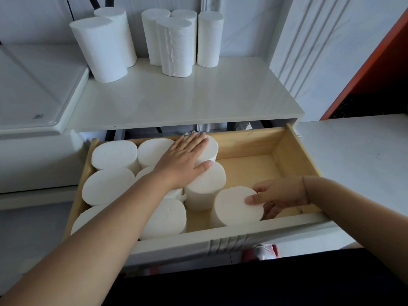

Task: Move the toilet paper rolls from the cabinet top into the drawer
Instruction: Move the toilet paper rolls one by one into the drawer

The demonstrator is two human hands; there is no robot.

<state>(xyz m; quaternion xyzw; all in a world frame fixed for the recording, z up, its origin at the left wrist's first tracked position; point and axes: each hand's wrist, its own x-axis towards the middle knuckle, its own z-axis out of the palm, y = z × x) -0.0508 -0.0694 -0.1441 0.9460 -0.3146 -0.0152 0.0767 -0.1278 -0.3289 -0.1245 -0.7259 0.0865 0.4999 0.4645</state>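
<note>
Lower right of the frame, our right hand (276,195) clasps a roll (237,206) in the drawer (293,151); we should slide it snug against the rows (114,154) our flat left hand (185,155) steadies. Six rolls (174,47) stand upper centre.

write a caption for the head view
Right hand holds a roll in the drawer; left hand rests flat on packed rolls

- No text, number or brand legible.
- Small round embossed mark (38,116) on glossy white moulded lid (33,85), left of white cabinet top (187,100): too faint to read.
- Tiny marks on pink-and-white shoe (266,251): blurred.
</note>
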